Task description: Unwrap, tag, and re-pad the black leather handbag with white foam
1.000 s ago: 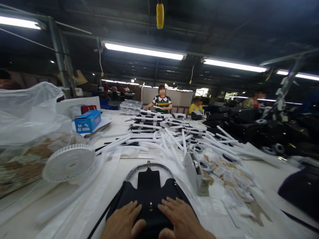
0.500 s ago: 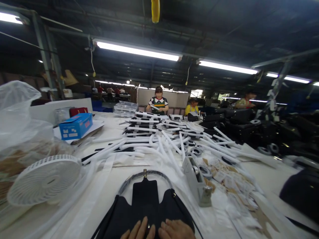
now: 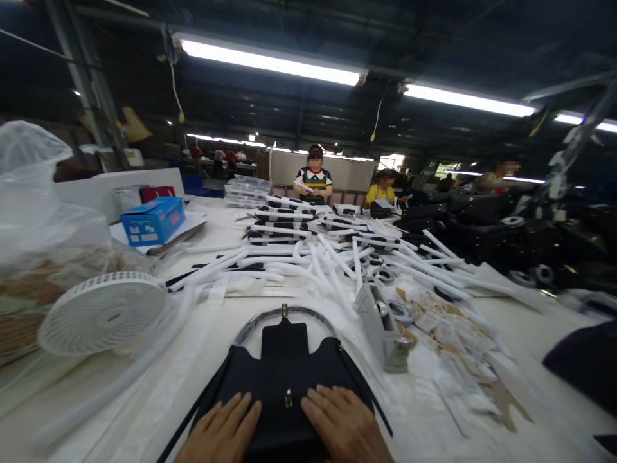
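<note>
A black handbag [image 3: 282,370] lies flat in front of me, its wrapped handle [image 3: 255,317] arching away and its flap strap with a metal tip [image 3: 284,312] pointing to the far side. A small gold clasp [image 3: 288,399] shows on the bag's front. My left hand [image 3: 222,429] rests palm down on the left part of the bag, fingers stretched out. On the right part, my right hand [image 3: 344,421] lies flat as well, just right of the clasp. Neither hand grips anything.
A grey tape dispenser [image 3: 380,328] stands right of the bag, beside a heap of paper tags [image 3: 457,328]. White foam tubes [image 3: 332,263] spread beyond. At left are a white fan [image 3: 103,315] and a blue box [image 3: 153,222]. A co-worker [image 3: 313,177] is across the table.
The camera view has tipped downward. My left hand has moved left and my right hand lies flat, so the two are farther apart and the clasp shows between them.
</note>
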### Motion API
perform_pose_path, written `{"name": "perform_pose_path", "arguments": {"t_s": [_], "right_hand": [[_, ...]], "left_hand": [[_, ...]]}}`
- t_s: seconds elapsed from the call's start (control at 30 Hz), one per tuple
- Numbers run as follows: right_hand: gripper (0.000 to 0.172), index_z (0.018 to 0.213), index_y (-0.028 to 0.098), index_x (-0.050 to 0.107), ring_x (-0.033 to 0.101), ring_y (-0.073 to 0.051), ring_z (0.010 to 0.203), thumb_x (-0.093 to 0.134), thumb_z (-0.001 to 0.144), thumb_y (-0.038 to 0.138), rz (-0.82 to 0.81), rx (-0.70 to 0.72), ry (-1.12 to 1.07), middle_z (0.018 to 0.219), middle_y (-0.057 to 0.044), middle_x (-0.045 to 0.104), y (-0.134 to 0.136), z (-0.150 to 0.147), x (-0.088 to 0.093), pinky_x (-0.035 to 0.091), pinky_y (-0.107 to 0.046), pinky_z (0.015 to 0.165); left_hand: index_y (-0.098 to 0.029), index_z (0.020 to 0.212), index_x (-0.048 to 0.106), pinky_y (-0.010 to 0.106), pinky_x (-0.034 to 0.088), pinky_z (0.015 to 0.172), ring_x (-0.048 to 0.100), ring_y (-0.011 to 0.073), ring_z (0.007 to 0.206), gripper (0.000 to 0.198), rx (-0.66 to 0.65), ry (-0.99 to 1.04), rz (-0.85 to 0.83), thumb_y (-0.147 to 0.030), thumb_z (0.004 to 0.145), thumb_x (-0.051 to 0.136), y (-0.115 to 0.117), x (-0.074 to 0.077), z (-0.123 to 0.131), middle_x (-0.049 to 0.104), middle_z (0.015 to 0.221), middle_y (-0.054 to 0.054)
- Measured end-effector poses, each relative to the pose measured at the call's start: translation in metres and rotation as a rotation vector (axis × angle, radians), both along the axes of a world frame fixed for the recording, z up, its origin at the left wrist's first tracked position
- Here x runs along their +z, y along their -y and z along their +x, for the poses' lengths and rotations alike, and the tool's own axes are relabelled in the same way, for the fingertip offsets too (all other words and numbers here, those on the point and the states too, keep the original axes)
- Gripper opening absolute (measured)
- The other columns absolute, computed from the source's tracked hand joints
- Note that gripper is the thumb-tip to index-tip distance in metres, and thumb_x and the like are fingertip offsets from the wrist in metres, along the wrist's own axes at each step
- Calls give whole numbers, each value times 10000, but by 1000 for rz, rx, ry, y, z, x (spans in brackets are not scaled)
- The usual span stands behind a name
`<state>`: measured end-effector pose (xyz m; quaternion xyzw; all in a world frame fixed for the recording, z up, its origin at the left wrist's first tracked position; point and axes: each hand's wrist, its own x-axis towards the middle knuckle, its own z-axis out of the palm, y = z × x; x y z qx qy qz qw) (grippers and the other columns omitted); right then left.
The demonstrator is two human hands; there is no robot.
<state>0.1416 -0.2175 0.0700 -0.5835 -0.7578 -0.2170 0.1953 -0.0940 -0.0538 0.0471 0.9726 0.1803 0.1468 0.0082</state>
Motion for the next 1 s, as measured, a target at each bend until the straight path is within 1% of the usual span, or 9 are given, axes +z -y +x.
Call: {"name": "perform_pose_path", "arguments": {"t_s": [0.1, 0.17, 0.23, 0.27, 0.47, 0.6, 0.77, 0.93, 1.0], "right_hand": [[502, 1198, 208, 564, 673, -223, 945, 668, 790, 480, -104, -45, -76, 1091, -47, 729, -5, -6, 0, 466, -308, 806], [340, 1111, 235, 599, 675, -196, 872, 661, 810, 380, -123, -83, -111, 1006, -23, 743, -10, -12, -3, 456, -289, 759], [168, 1019, 235, 620, 670, -168, 793, 580, 856, 242, -56, -91, -124, 912, -13, 744, -12, -18, -5, 439, -279, 710], [157, 992, 225, 623, 668, -164, 768, 530, 870, 193, 3, -79, -124, 883, -18, 742, -12, -20, -7, 430, -283, 691], [288, 941, 186, 631, 671, -174, 745, 357, 907, 103, 256, -49, -129, 851, -38, 746, -14, -29, -11, 421, -304, 676], [318, 977, 194, 632, 679, -181, 787, 330, 930, 109, 304, -83, -98, 873, -36, 753, -17, -30, -21, 438, -300, 722], [301, 1174, 216, 590, 680, -206, 913, 418, 930, 172, 94, -44, 68, 1053, -23, 739, -11, -17, -19, 470, -310, 812], [423, 1334, 258, 485, 663, -212, 1013, 503, 913, 232, -79, -53, 115, 1208, -2, 684, -7, -8, -3, 508, -313, 833], [480, 1353, 250, 467, 657, -248, 1040, 561, 890, 335, -146, -70, 107, 1243, -20, 665, -9, -10, -3, 524, -350, 844]], "left_hand": [[-325, 1239, 631, 313, 576, 857, 692, 241, 1020, 636, 84, -27, -18, -53, 680, 498, 3, -9, -5, 661, 1241, 9], [-296, 1219, 649, 296, 583, 822, 702, 226, 992, 619, 104, 27, 69, -19, 711, 429, 9, -15, -5, 685, 1203, 21], [-268, 1232, 641, 290, 570, 848, 686, 217, 1033, 612, 101, 98, 165, 1, 746, 382, 16, -18, -4, 679, 1216, 32], [-254, 1246, 631, 290, 560, 872, 672, 215, 1063, 612, 88, 118, 201, 8, 757, 372, 20, -17, -3, 668, 1236, 38], [-162, 1216, 642, 335, 547, 911, 650, 238, 1101, 614, 106, 37, 263, 80, 740, 339, 52, -7, 35, 673, 1225, 104], [-150, 1197, 642, 274, 544, 907, 665, 199, 1072, 579, 40, 68, 384, 74, 755, 343, 54, -16, 49, 686, 1205, 88], [-166, 1248, 590, 212, 512, 926, 661, 157, 1072, 525, -133, 244, 484, -3, 795, 380, 34, -18, 33, 692, 1206, 53], [-230, 1246, 592, 255, 497, 941, 647, 156, 1091, 577, 22, 220, 558, -21, 743, 402, 10, -4, -8, 683, 1224, 3], [-246, 1261, 583, 246, 502, 917, 635, 142, 1113, 609, 73, 180, 577, -17, 726, 402, 3, -2, -24, 650, 1278, -6]]}}
